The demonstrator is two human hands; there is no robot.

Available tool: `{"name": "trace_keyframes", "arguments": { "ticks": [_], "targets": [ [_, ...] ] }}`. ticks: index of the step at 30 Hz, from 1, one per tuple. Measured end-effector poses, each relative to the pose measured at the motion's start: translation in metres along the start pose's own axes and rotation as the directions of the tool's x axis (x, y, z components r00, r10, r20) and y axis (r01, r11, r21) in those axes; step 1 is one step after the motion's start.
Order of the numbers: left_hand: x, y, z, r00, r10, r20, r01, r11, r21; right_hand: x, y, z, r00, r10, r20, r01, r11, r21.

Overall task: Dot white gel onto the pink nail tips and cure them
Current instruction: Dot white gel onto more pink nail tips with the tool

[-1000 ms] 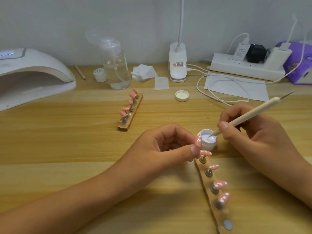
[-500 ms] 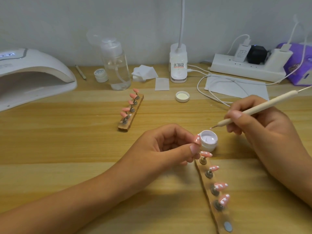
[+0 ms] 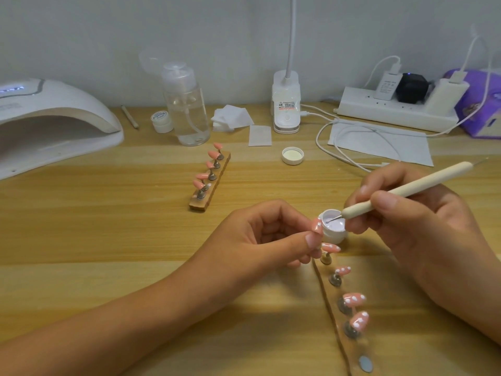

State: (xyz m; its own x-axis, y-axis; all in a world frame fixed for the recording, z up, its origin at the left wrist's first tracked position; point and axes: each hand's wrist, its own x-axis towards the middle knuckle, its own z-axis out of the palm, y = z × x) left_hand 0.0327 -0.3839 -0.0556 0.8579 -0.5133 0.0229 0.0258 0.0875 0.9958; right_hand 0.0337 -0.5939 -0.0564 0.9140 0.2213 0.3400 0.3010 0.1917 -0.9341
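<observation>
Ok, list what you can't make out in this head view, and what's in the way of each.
- Pink nail tip in the left hand: its stand is hidden by the fingers.
- Small white gel pot: its right side is covered by the right hand.
- Cream dotting pen: gel on its metal point is too small to see.
- Near wooden nail strip: cut off by the bottom edge.
- White jar label: too blurred to read.

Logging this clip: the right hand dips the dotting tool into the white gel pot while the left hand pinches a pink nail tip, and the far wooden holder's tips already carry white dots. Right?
Not quite. In the head view the far wooden holder carries plain pink tips; the dotted ones stand on the near holder. The rest holds: right hand dips the dotting tool into the gel pot, left hand pinches a nail tip.
</observation>
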Motion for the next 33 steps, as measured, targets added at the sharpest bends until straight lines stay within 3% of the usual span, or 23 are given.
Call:
{"name": "trace_keyframes", "arguments": {
  "ticks": [33],
  "targets": [
    [0.0002,0.0019,0.0011,1.0,-0.011,-0.013,0.011,1.0,-0.003,-0.0014,-0.0011,0.0032,0.999,0.031,0.018,-0.031,0.999,-0.007]
  ]
}}
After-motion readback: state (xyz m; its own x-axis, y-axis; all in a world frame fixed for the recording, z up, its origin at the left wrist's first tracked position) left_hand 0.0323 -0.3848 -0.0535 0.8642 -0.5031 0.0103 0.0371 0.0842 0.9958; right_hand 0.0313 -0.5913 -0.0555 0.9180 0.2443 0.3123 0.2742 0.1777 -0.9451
